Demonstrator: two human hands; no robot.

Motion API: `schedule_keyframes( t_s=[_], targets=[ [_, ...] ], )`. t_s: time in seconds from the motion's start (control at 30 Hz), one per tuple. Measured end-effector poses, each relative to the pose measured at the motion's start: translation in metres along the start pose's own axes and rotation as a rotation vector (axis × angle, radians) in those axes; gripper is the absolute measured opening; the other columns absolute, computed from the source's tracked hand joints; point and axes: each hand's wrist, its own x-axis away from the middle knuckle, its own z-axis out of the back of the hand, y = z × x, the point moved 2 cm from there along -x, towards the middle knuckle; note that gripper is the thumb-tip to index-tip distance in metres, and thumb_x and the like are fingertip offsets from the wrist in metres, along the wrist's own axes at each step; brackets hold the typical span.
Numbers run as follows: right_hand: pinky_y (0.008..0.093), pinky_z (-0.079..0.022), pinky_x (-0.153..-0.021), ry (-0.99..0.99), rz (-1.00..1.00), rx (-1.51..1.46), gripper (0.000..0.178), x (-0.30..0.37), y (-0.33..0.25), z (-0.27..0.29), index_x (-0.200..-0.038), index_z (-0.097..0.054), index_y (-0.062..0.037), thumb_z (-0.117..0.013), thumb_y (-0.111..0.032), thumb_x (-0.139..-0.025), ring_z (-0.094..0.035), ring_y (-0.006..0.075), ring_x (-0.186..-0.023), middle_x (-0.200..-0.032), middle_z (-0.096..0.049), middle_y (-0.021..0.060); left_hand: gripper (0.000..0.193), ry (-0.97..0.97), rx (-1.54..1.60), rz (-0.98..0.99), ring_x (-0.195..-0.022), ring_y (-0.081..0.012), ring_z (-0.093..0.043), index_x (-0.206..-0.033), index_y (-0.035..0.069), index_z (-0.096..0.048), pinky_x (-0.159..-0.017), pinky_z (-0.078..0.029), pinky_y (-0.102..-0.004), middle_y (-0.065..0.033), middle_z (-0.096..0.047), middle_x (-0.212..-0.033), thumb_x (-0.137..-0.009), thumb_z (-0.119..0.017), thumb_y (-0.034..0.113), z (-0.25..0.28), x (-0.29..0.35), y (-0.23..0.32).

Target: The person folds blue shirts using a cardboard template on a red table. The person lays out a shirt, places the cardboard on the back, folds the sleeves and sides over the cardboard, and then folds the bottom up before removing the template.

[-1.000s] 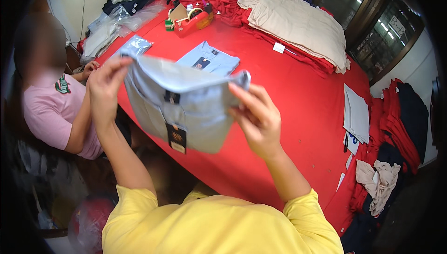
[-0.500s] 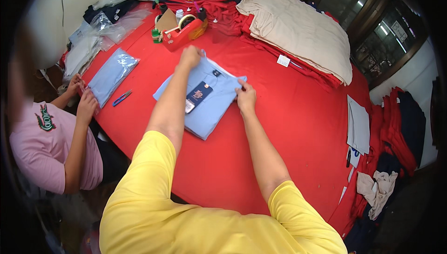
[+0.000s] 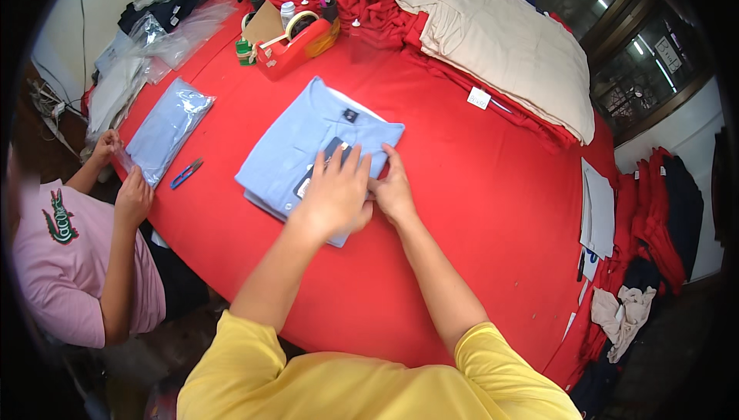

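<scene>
A folded light-blue shirt [image 3: 285, 143] lies on the red-covered table in front of me, collar side away. A dark hang tag [image 3: 336, 147] rests on its front, partly hidden under my left hand [image 3: 336, 189]. That hand is spread flat, slightly blurred, over the shirt's lower right part. At the right edge of the shirt, my right hand [image 3: 394, 187] has its fingers curled around the fabric; the left hand hides some of its fingertips.
On the left a co-worker's hands [image 3: 132, 189] hold a bagged light-blue garment [image 3: 171, 129]. Blue thread snips [image 3: 186, 173] lie beside it. Beyond the shirt stand a red tape dispenser [image 3: 296, 49] and a beige cloth pile [image 3: 500, 50]. White papers [image 3: 597, 208] lie at right.
My left hand has left the shirt's far collar edge and come down nearer me onto its front. The right hand has slid nearer along the right edge. The shirt has turned and shifted slightly left.
</scene>
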Motion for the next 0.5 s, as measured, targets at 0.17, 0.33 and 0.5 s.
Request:
schedule_keyframes(
  t_s=[0.17,0.33,0.5],
  targets=[
    [0.0376,-0.053,-0.092,0.032,0.235,0.288,0.078,-0.033,-0.001,-0.051,-0.141,-0.036,-0.0053,-0.075,-0.002,-0.073,-0.048,0.0313,-0.124,-0.141,-0.041,0.022,0.077,0.214,-0.013,0.152,-0.141,-0.0358,-0.026,-0.141,0.001,-0.038,-0.115,-0.016,-0.0558,-0.0155,-0.038,-0.146,-0.073,-0.071,0.009,-0.04,0.025,-0.037],
    [0.048,-0.053,-0.082,-0.27,0.148,0.381,0.058,-0.072,-0.073,-0.048,-0.131,-0.048,-0.003,-0.072,-0.014,-0.08,-0.059,0.0366,-0.106,-0.134,-0.047,0.0221,0.074,0.281,-0.158,0.18,-0.14,-0.0311,-0.03,-0.138,0.001,-0.043,-0.116,-0.019,-0.0533,-0.009,-0.041,-0.143,-0.068,-0.069,0.004,-0.034,0.029,-0.098],
    [0.0494,-0.042,-0.081,0.749,0.722,1.323,0.033,-0.157,-0.145,0.112,-0.11,-0.058,-0.0094,-0.06,-0.01,-0.077,-0.052,0.0337,-0.102,-0.11,-0.054,0.0157,0.073,0.287,-0.195,0.18,-0.139,-0.0308,-0.031,-0.137,0.001,-0.045,-0.116,-0.019,-0.0529,-0.0082,-0.042,-0.143,-0.067,-0.068,0.003,-0.031,0.03,-0.098]
  ],
)
